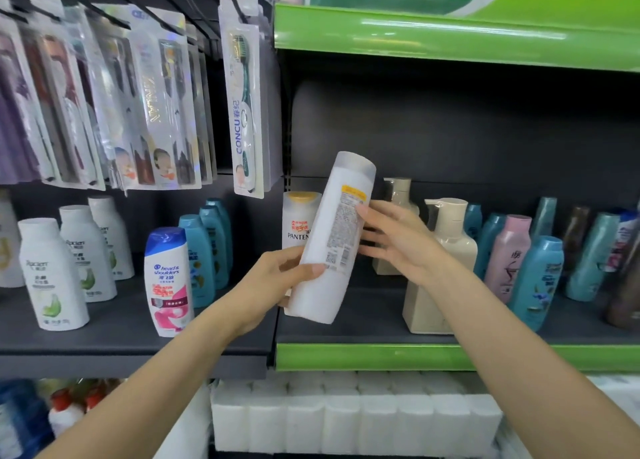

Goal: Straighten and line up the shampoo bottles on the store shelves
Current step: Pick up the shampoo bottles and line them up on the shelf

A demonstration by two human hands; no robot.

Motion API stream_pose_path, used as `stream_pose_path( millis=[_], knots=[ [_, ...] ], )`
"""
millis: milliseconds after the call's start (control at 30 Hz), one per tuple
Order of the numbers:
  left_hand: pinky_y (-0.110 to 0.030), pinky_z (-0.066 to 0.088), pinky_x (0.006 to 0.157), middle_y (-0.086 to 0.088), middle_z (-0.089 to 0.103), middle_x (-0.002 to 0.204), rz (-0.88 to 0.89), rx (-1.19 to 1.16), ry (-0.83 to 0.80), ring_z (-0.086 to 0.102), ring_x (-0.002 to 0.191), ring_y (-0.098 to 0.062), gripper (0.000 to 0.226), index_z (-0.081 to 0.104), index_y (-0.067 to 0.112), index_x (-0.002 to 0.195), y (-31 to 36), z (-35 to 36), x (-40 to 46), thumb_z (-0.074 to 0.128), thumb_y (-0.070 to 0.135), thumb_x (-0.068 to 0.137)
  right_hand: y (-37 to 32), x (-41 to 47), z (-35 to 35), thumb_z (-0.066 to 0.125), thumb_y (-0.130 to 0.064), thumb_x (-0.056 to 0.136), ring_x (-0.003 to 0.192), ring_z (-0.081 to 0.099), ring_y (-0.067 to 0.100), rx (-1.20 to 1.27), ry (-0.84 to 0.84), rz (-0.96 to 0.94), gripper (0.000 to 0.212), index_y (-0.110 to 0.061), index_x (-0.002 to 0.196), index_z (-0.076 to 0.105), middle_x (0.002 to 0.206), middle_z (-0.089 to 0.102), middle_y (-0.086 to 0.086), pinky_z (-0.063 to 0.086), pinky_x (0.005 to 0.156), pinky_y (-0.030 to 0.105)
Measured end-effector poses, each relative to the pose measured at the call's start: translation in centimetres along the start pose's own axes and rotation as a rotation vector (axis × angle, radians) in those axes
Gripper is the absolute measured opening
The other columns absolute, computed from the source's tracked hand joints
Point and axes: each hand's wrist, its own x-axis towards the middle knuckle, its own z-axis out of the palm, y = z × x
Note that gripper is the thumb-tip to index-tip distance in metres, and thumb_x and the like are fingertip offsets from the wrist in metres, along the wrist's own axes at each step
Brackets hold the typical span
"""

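Two bare forearms reach up from the bottom edge toward the shelves. The left hand grips the lower part of a white shampoo bottle, with thumb and fingers curled around it. The right hand has its fingers straight and spread, and the fingertips touch the right side of the same bottle near its label. The bottle is held in the air in front of the dark shelf, tilted with its top to the right. It is smooth, matte plastic, tall and rounded, with a frosted flat cap. Its back label faces the camera: small grey print, a barcode and a yellow strip at the top, too fine to read.

Just behind it stands a white Pantene bottle with a golden cap; the letters "PANTEN" show. To the right stand two beige pump bottles, square-shouldered, then a pink bottle and teal bottles with rounded caps. To the left, on the neighbouring shelf, stands a Head & Shoulders bottle, white with a blue cap and pink lower part. Beyond it are teal bottles and white Rejoice-style bottles with green leaf marks. Above them hang toothbrush packs in clear blister plastic; one reads "CONCU". Both shelf edges on the right are glossy green. Below lie white wrapped tissue packs.
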Motion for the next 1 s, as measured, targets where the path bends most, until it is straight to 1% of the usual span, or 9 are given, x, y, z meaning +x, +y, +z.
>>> stream_pose_path(
  millis=[133, 267, 433, 567, 700, 800, 900, 933, 1000],
  knots=[
    [-0.05, 0.045, 0.092, -0.012, 0.065, 0.118, -0.079, -0.17, -0.057, 0.063, 0.103, -0.026, 0.037, 0.065, 0.014, 0.114, -0.3, 0.2, 0.2, 0.065, 0.029, 0.08, 0.9, 0.0, 0.3, 0.063, -0.024, 0.088, 0.096, 0.069, 0.022, 0.066, -0.052, 0.03, 0.031, -0.01, 0.116, 0.062, 0.109, 0.07, 0.006, 0.057, 0.075, 0.036],
    [-0.035, 0.057, 0.075, -0.008, 0.068, 0.113, -0.113, -0.309, -0.097, 0.067, 0.097, -0.019, 0.037, 0.063, 0.012, 0.113, -0.5, -0.2, 0.4, 0.058, 0.03, 0.081, 1.0, 0.1, 0.2, 0.063, -0.018, 0.088, 0.095, 0.07, 0.024, 0.068, -0.051, 0.004, 0.032, -0.009, 0.118, 0.06, 0.11, 0.07, 0.009, 0.058, 0.07, 0.034],
    [-0.034, 0.057, 0.071, -0.008, 0.067, 0.115, -0.107, -0.284, -0.095, 0.066, 0.099, -0.021, 0.044, 0.061, 0.011, 0.118, -0.4, -0.7, 0.7, 0.056, 0.031, 0.078, 0.8, 0.3, 0.2, 0.061, -0.014, 0.089, 0.093, 0.071, 0.022, 0.052, -0.06, -0.02, 0.026, -0.011, 0.115, 0.063, 0.105, 0.072, 0.005, 0.059, 0.07, 0.034],
    [-0.042, 0.055, 0.084, -0.002, 0.068, 0.114, -0.056, -0.095, -0.047, 0.065, 0.104, -0.022, 0.036, 0.063, 0.02, 0.116, 0.2, -0.7, 0.9, 0.067, 0.028, 0.08, 0.6, 0.5, -0.1, 0.061, -0.013, 0.089, 0.09, 0.071, 0.02, 0.009, -0.034, -0.051, 0.02, -0.013, 0.108, 0.065, 0.099, 0.074, 0.002, 0.059, 0.067, 0.032],
    [-0.027, 0.055, 0.075, 0.008, 0.07, 0.106, 0.077, 0.117, 0.039, 0.066, 0.098, -0.014, 0.027, 0.065, 0.03, 0.109, 1.1, 0.4, 1.3, 0.064, 0.019, 0.085, 0.1, 0.5, -0.2, 0.065, -0.018, 0.088, 0.086, 0.072, 0.019, -0.05, 0.06, -0.084, 0.023, -0.009, 0.109, 0.065, 0.099, 0.072, 0.004, 0.06, 0.071, 0.036],
    [-0.024, 0.053, 0.078, 0.012, 0.068, 0.104, 0.225, 0.476, 0.141, 0.063, 0.092, -0.008, 0.039, 0.059, 0.035, 0.117, 1.4, 1.8, 1.8, 0.07, 0.028, 0.08, -0.6, 0.5, 0.4, 0.07, -0.029, 0.084, 0.089, 0.07, 0.018, -0.113, 0.156, -0.089, 0.035, -0.007, 0.11, 0.063, 0.1, 0.07, 0.005, 0.061, 0.068, 0.039],
    [-0.036, 0.052, 0.076, 0.011, 0.064, 0.097, 0.321, 0.795, 0.235, 0.058, 0.083, -0.01, 0.054, 0.052, 0.035, 0.124, 1.7, 3.3, 2.2, 0.072, 0.038, 0.074, -1.2, 0.6, 0.9, 0.073, -0.033, 0.081, 0.084, 0.068, 0.014, -0.125, 0.242, -0.097, 0.036, -0.008, 0.105, 0.062, 0.095, 0.07, 0.005, 0.06, 0.058, 0.033],
    [-0.034, 0.052, 0.075, 0.014, 0.061, 0.094, 0.32, 0.823, 0.226, 0.056, 0.08, -0.006, 0.06, 0.048, 0.036, 0.126, 2.0, 3.5, 2.3, 0.073, 0.041, 0.072, -1.4, 0.6, 0.8, 0.072, -0.03, 0.081, 0.085, 0.069, 0.015, -0.132, 0.263, -0.109, 0.035, -0.008, 0.106, 0.061, 0.095, 0.07, 0.005, 0.06, 0.059, 0.033],
    [-0.017, 0.048, 0.072, 0.022, 0.054, 0.091, 0.251, 0.749, 0.128, 0.052, 0.077, 0.004, 0.068, 0.042, 0.036, 0.129, 2.6, 3.5, 2.5, 0.076, 0.04, 0.071, -1.6, 0.5, 0.5, 0.07, -0.026, 0.084, 0.09, 0.069, 0.019, -0.156, 0.252, -0.138, 0.033, -0.008, 0.11, 0.061, 0.099, 0.07, 0.006, 0.06, 0.066, 0.036]
  ],
)
